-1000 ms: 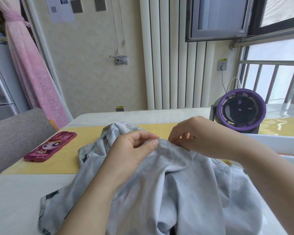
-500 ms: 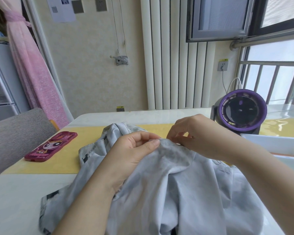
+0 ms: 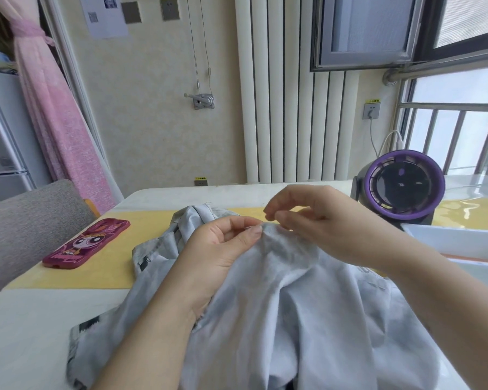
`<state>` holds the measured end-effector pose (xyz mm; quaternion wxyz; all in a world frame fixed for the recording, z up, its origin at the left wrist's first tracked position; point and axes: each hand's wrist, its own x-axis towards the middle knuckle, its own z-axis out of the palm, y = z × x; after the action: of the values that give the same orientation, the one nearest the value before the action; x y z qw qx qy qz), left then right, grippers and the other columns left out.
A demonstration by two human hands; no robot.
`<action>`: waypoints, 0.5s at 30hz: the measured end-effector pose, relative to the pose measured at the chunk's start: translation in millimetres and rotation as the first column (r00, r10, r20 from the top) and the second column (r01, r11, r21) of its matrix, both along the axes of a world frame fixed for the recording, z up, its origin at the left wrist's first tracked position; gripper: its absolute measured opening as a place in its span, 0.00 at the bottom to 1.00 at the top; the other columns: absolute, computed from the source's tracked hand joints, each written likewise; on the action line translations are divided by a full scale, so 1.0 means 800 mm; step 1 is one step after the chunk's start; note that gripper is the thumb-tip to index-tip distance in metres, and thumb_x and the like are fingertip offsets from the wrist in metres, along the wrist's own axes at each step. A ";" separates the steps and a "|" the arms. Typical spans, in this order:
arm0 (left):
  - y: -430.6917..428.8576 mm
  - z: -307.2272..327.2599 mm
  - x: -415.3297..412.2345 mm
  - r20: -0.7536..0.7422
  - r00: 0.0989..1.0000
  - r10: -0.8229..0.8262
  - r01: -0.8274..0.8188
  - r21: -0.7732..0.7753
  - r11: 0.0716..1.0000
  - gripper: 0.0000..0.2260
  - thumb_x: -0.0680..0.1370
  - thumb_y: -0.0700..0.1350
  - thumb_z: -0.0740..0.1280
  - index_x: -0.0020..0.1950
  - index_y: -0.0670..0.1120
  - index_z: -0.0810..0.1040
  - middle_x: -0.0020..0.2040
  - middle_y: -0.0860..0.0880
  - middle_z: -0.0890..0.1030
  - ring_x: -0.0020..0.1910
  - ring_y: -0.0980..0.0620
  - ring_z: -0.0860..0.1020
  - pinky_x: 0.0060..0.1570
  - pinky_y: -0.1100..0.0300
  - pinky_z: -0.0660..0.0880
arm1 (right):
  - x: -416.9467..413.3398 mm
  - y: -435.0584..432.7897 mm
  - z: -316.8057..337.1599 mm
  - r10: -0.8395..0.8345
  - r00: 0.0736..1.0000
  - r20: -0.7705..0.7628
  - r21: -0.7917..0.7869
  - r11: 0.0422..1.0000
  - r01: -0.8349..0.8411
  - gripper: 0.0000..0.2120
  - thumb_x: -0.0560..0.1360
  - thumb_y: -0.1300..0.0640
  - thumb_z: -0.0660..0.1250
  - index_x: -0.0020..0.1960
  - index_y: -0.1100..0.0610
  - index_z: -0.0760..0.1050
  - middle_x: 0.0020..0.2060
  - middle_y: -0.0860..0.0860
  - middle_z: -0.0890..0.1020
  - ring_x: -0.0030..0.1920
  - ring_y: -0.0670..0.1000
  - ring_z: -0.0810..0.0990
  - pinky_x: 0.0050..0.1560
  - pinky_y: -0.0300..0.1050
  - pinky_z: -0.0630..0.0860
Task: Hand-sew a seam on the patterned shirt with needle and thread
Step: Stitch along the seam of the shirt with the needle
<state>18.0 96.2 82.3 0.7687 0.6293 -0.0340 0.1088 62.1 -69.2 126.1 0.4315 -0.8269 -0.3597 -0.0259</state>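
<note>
The pale grey patterned shirt (image 3: pixel 293 299) lies bunched inside out on the table, its dark print showing at the left edges. My left hand (image 3: pixel 223 254) pinches a raised fold of the shirt between thumb and forefinger. A thin needle (image 3: pixel 250 227) pokes out of the fold at my left thumb tip. My right hand (image 3: pixel 319 223) hovers just right of that fold, fingers loosely curled and slightly apart, fingertips close to the needle. I cannot make out any thread.
A pink cartoon phone case (image 3: pixel 88 243) lies on the yellow mat (image 3: pixel 104 266) at the left. A purple round fan (image 3: pixel 400 187) stands at the back right beside a white tray (image 3: pixel 457 240). A grey chair back (image 3: pixel 26 226) is at the far left.
My right hand has lifted off the fold and its fingers have spread. The needle tip now shows beside my left thumb. My left hand keeps its pinch on the fabric.
</note>
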 end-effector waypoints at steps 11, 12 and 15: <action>-0.003 -0.009 0.007 0.034 0.996 0.079 -0.080 0.031 0.996 0.08 0.68 0.42 0.70 0.46 0.45 0.80 0.40 0.50 0.85 0.43 0.56 0.82 0.50 0.64 0.77 | 0.002 0.014 -0.017 0.061 0.978 0.201 -0.048 0.998 -0.052 0.05 0.72 0.56 0.71 0.42 0.46 0.79 0.47 0.44 0.79 0.40 0.48 0.78 0.42 0.42 0.75; -0.003 -0.010 0.008 0.032 0.997 0.077 -0.079 0.049 0.996 0.06 0.71 0.40 0.70 0.47 0.45 0.79 0.40 0.49 0.85 0.43 0.56 0.82 0.51 0.64 0.76 | 0.003 0.015 -0.018 0.064 0.971 0.231 -0.065 0.997 -0.051 0.06 0.73 0.56 0.71 0.42 0.46 0.78 0.47 0.43 0.79 0.41 0.48 0.78 0.43 0.43 0.74; -0.004 -0.012 0.009 0.026 0.997 0.077 -0.079 0.078 0.994 0.09 0.69 0.43 0.71 0.48 0.46 0.80 0.43 0.47 0.85 0.46 0.53 0.82 0.52 0.62 0.76 | 0.005 0.016 -0.020 0.022 0.967 0.252 -0.009 1.000 -0.021 0.04 0.73 0.55 0.72 0.40 0.48 0.79 0.46 0.43 0.80 0.46 0.45 0.78 0.49 0.44 0.73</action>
<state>25.1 93.2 72.8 0.7379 0.6589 -0.0225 0.1444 66.1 -56.6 110.2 0.3800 -0.8143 -0.4207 -0.1250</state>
